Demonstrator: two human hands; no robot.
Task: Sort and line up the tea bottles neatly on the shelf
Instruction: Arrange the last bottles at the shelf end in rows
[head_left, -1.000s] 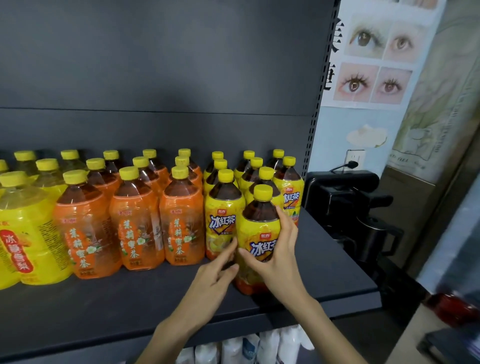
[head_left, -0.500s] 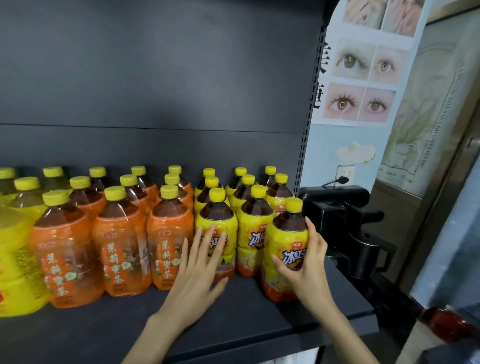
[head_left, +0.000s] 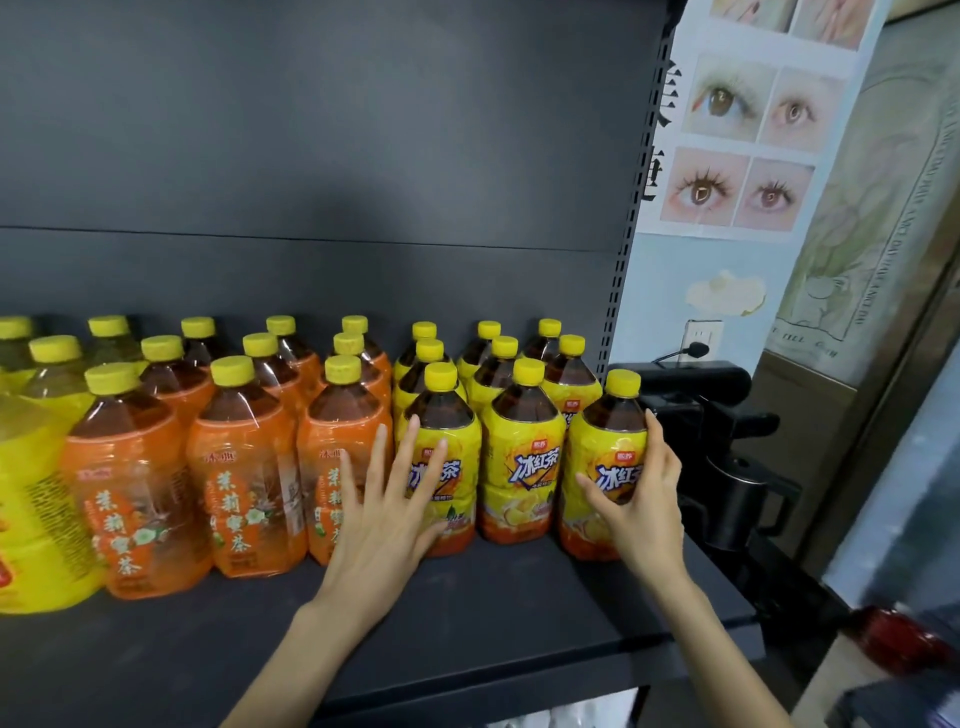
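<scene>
Rows of tea bottles with yellow caps stand on a dark shelf (head_left: 519, 613). Orange-label bottles (head_left: 244, 483) fill the left and middle, yellow-label iced tea bottles (head_left: 522, 457) the right. My right hand (head_left: 639, 499) grips the rightmost front yellow-label bottle (head_left: 602, 467), which stands upright at the end of the front row. My left hand (head_left: 387, 504) has straight spread fingers against the front yellow-label bottle (head_left: 441, 457) and the orange-label bottle (head_left: 337, 467) beside it.
Larger yellow bottles (head_left: 31, 519) stand at the far left. The shelf's right edge is close to the held bottle; beyond it are a black coffee machine (head_left: 727, 447) and a wall poster (head_left: 748, 140). White bottles (head_left: 582, 714) show on the shelf below.
My right hand has moved its bottle rightward and back, from in front of the rows to the right end of the front row. My left hand went from that bottle to flat against the row.
</scene>
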